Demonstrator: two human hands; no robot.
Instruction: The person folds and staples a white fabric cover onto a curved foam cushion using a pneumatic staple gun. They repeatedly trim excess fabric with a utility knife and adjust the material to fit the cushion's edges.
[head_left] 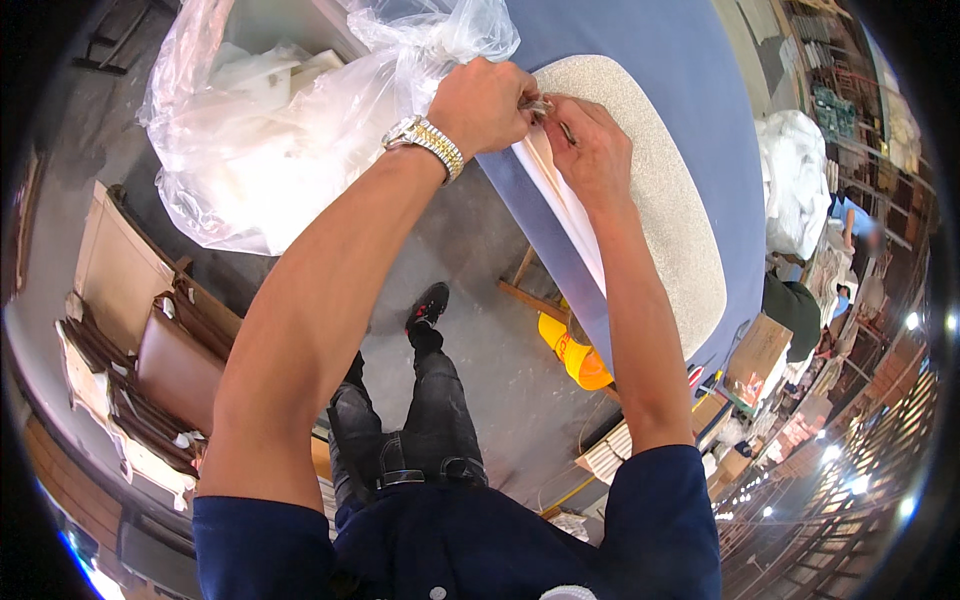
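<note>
My left hand (pixel 487 104), with a gold and silver watch (pixel 425 140) on its wrist, is closed at the edge of a blue-covered table (pixel 700 130). Close beside it, my right hand (pixel 592 150) is pinched shut. Between the fingertips shows a small, dark, shiny bit (pixel 540 108), too small to name. A beige fabric-covered panel (pixel 665 200) with rounded corners lies on the table, partly behind my right hand and forearm. Along its near side runs a white strip (pixel 560 205) with thin tan lines, its upper end reaching my fingers.
A big clear plastic bag (pixel 270 150) of white pieces bulges left of my hands. Stacked brown padded panels (pixel 170 370) stand lower left. Something yellow (pixel 575 352) sits under the table. Beyond the right side are a cardboard box (pixel 757 350), a white bundle (pixel 793 180) and people.
</note>
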